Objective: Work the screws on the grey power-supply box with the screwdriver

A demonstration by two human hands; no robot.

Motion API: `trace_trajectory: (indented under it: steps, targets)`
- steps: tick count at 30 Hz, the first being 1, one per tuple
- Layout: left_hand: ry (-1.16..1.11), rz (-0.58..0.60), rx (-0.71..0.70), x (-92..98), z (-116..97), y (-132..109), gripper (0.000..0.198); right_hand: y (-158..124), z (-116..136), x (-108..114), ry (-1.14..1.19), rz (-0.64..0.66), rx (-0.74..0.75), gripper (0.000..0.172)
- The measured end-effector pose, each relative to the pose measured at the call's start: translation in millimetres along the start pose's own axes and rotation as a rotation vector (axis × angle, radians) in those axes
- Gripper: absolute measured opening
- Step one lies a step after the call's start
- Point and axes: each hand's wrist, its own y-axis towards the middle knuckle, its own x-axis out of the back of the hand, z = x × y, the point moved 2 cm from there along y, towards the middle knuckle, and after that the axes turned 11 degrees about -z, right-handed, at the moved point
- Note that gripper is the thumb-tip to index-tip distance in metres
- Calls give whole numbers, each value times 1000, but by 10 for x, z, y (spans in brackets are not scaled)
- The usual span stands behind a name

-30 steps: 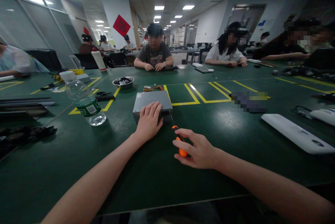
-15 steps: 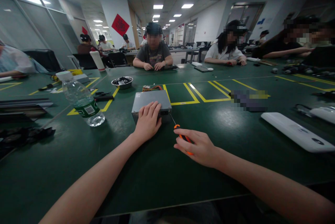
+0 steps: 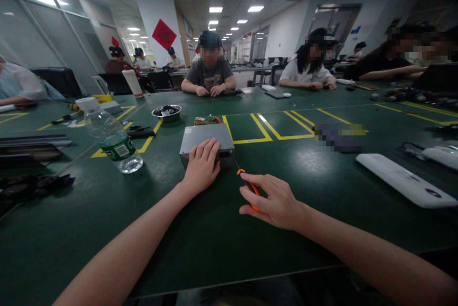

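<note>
A grey metal box with coloured wires at its back lies on the green table in front of me. My left hand rests flat on the box's near edge, fingers stretched over the top. My right hand is closed around an orange-handled screwdriver. The screwdriver's thin shaft points at the box's near right corner, and most of the handle is hidden under my fingers.
A water bottle stands to the left of the box. A metal bowl with dark parts sits behind it. A long white object lies at the right. Yellow tape lines mark the table. Several people sit at the far side.
My right hand has closed further over the orange handle, hiding more of it, and the screwdriver has turned slightly. My left hand stays on the box.
</note>
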Motion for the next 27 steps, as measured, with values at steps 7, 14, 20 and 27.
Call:
trace_trajectory:
  steps: [7, 14, 20, 27]
  targets:
    - [16, -3, -7, -5, 7, -3, 47, -55, 18, -38, 126, 56, -41, 37]
    - [22, 9, -8, -5, 2, -6, 47, -14, 53, -7, 114, 77, 32, 30]
    - [20, 2, -9, 7, -1, -1, 47, -22, 45, -30, 107, 32, 22, 27]
    - [35, 12, -8, 1, 2, -6, 47, -65, 7, -53, 131, -36, -82, 34]
